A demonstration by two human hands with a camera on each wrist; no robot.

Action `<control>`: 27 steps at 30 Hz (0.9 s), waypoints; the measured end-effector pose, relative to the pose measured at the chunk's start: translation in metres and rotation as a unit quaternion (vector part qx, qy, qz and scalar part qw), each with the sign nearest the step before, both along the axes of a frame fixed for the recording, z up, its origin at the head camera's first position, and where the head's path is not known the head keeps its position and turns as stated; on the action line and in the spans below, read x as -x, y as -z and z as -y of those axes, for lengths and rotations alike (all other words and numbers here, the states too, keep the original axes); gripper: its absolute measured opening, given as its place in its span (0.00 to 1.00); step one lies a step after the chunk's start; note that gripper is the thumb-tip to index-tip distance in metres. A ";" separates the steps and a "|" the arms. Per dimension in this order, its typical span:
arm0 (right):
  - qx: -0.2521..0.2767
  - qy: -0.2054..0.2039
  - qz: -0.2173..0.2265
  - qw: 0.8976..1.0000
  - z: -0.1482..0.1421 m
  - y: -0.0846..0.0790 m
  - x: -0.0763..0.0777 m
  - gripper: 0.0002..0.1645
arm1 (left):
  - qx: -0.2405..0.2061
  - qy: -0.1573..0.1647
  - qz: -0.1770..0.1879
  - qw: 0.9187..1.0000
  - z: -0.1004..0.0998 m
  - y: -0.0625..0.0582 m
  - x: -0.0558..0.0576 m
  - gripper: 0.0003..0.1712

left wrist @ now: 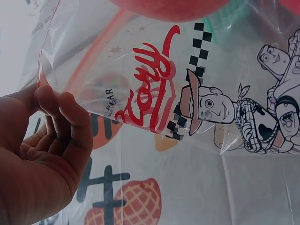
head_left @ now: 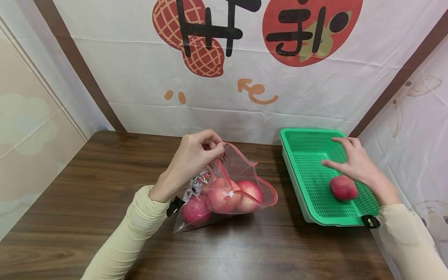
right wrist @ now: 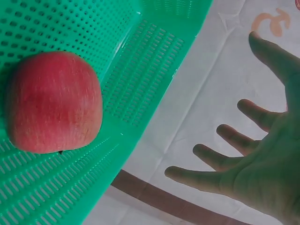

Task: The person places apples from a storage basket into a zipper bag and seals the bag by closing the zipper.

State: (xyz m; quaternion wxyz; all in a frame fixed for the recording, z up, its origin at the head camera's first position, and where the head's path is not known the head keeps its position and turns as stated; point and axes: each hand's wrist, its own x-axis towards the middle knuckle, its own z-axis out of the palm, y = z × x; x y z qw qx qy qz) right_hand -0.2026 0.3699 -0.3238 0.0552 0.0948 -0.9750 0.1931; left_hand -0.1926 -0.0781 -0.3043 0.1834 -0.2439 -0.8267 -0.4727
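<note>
My left hand pinches the rim of a clear zip bag trimmed in red, holding its mouth partly raised. Several red apples lie inside the bag on the table. Cartoon figures and red lettering are printed on the plastic in the left wrist view. Fingers spread, my right hand hovers over a green basket and holds nothing. One red apple sits in the basket, just below and to the left of that wrist; the right wrist view shows this apple apart from the fingers.
The dark wooden table carries both the bag and the basket. Behind it hangs a white printed cloth, with more cloth along the left and right sides. The basket stands close to the table's right edge.
</note>
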 end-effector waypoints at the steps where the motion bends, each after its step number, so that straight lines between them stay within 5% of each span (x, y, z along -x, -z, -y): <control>1: -0.002 0.001 0.001 1.000 -0.001 0.000 0.000 0.53 | 0.000 0.000 0.000 1.000 0.000 0.000 0.000 0.05; 27: -0.102 -0.011 0.102 0.989 -0.017 0.012 0.000 0.54 | 0.000 0.005 0.003 1.000 0.005 -0.001 -0.004 0.05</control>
